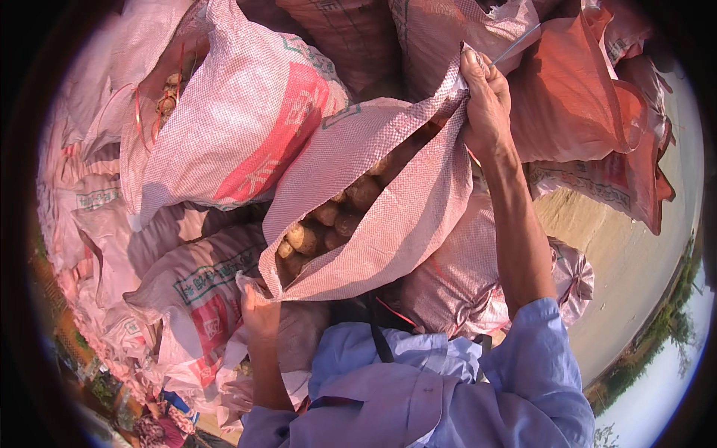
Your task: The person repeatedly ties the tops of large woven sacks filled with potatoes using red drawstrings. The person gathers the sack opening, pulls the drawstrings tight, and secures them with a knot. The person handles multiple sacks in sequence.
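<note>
A pink-and-white woven plastic sack [403, 229] lies in front of me with its mouth stretched into a long slit. Round brown tubers [302, 239], several of them, show through the opening; the deeper ones are in shadow. My right hand [486, 95] pinches the upper right corner of the mouth, and a thin blue string [515, 45] sticks out by its fingers. At the lower left corner, my left hand [259, 311] grips the sack's edge, its fingers partly hidden by the fabric.
Another full sack [252, 112] with a red printed band leans close on the left. Orange-red sacks [566, 95] stand at upper right. A tied sack [454, 280] sits beneath my right arm. Pale concrete ground [605, 257] extends right. A person [165, 428] is at lower left.
</note>
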### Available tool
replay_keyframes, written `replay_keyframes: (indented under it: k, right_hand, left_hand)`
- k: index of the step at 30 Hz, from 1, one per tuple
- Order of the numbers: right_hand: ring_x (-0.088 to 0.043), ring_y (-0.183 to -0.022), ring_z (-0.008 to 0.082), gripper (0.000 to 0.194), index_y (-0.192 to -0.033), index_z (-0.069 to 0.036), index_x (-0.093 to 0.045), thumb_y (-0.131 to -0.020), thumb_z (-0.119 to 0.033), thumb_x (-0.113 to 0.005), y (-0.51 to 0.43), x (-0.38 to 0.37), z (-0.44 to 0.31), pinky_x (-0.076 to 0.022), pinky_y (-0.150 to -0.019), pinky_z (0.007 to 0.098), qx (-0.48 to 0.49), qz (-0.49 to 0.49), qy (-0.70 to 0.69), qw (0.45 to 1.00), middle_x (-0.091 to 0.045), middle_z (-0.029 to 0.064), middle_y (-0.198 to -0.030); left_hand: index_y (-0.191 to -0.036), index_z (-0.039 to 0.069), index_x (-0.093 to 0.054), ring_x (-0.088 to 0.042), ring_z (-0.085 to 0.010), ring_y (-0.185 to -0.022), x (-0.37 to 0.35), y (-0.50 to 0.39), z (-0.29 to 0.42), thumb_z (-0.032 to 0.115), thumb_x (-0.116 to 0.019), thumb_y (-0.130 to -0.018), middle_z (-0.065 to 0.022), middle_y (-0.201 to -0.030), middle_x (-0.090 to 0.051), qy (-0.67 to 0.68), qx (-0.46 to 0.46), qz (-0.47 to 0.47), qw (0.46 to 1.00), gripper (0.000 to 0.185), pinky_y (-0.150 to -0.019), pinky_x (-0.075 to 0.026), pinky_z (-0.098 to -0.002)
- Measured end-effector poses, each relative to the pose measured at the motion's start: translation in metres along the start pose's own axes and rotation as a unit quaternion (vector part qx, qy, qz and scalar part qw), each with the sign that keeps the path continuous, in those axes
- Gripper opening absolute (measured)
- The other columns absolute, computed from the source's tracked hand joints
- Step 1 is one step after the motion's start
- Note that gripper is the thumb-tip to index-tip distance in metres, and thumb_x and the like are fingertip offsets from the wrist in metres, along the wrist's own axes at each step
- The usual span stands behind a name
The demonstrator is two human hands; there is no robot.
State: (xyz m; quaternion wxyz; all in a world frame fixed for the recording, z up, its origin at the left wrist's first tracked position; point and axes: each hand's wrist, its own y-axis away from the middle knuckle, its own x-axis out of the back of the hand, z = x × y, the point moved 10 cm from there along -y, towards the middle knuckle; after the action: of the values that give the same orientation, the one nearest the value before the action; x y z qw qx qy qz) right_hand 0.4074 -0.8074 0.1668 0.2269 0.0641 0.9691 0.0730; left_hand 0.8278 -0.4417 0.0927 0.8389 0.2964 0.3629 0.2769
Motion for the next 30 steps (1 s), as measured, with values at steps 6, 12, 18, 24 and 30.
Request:
replay_keyframes:
  k: [6, 12, 18, 24, 30]
  right_hand:
    - [-0.040, -0.067, 0.0001, 0.023, -0.086, -0.012, -0.055, -0.101, -0.027, -0.064, 0.000, 0.004, -0.005, -0.0353, -0.060, 0.0187, 0.042, -0.011, -0.014, 0.999, -0.047, -0.0107, -0.076]
    - [-0.042, -0.068, -0.0005, 0.033, -0.082, -0.014, -0.046, -0.097, -0.031, -0.069, 0.004, 0.004, -0.032, -0.0365, -0.059, 0.0183, 0.031, -0.028, 0.073, 0.996, -0.049, -0.0075, -0.075]
    - [-0.040, -0.068, 0.0022, 0.040, -0.081, -0.015, -0.037, -0.091, -0.027, -0.074, 0.004, -0.013, -0.062, -0.0355, -0.061, 0.0209, 0.036, -0.138, 0.307, 0.941, -0.044, -0.0076, -0.073]
    - [-0.041, -0.068, 0.0097, 0.026, -0.075, -0.005, -0.040, -0.076, -0.013, -0.064, 0.001, -0.031, -0.086, -0.0392, -0.058, 0.0307, 0.114, -0.153, 0.409, 0.892, -0.041, 0.0000, -0.069]
    - [-0.043, -0.070, 0.0107, 0.024, -0.076, -0.002, -0.042, -0.074, -0.013, -0.064, 0.002, -0.025, -0.087, -0.0426, -0.063, 0.0302, 0.108, -0.112, 0.408, 0.900, -0.044, 0.0014, -0.071]
  left_hand:
    - [-0.127, -0.001, -0.057, -0.057, -0.0273, -0.117, -0.151, 0.042, 0.110, 0.011, -0.067, -0.090, -0.0148, -0.127, -0.060, -0.556, -0.372, 0.080, 0.740, 0.041, -0.101, -0.043, -0.0393]
    - [-0.115, 0.002, -0.068, -0.046, -0.0410, -0.129, -0.378, 0.031, 0.002, 0.032, -0.080, -0.080, -0.0221, -0.143, -0.047, -0.673, -0.469, -0.217, 0.529, 0.048, -0.105, -0.038, -0.0512]
    - [-0.115, 0.005, -0.069, -0.045, -0.0434, -0.128, -0.408, 0.002, -0.039, 0.041, -0.085, -0.072, -0.0228, -0.140, -0.047, -0.724, -0.475, -0.148, 0.478, 0.059, -0.107, -0.035, -0.0541]
    - [-0.105, 0.005, -0.071, -0.051, -0.0408, -0.118, -0.393, -0.011, -0.049, 0.033, -0.085, -0.071, -0.0211, -0.128, -0.053, -0.714, -0.463, -0.127, 0.509, 0.046, -0.098, -0.040, -0.0541]
    - [-0.088, 0.003, -0.068, -0.056, -0.0372, -0.100, -0.384, -0.007, -0.055, 0.017, -0.078, -0.079, -0.0151, -0.103, -0.058, -0.694, -0.482, -0.121, 0.520, 0.019, -0.085, -0.044, -0.0507]
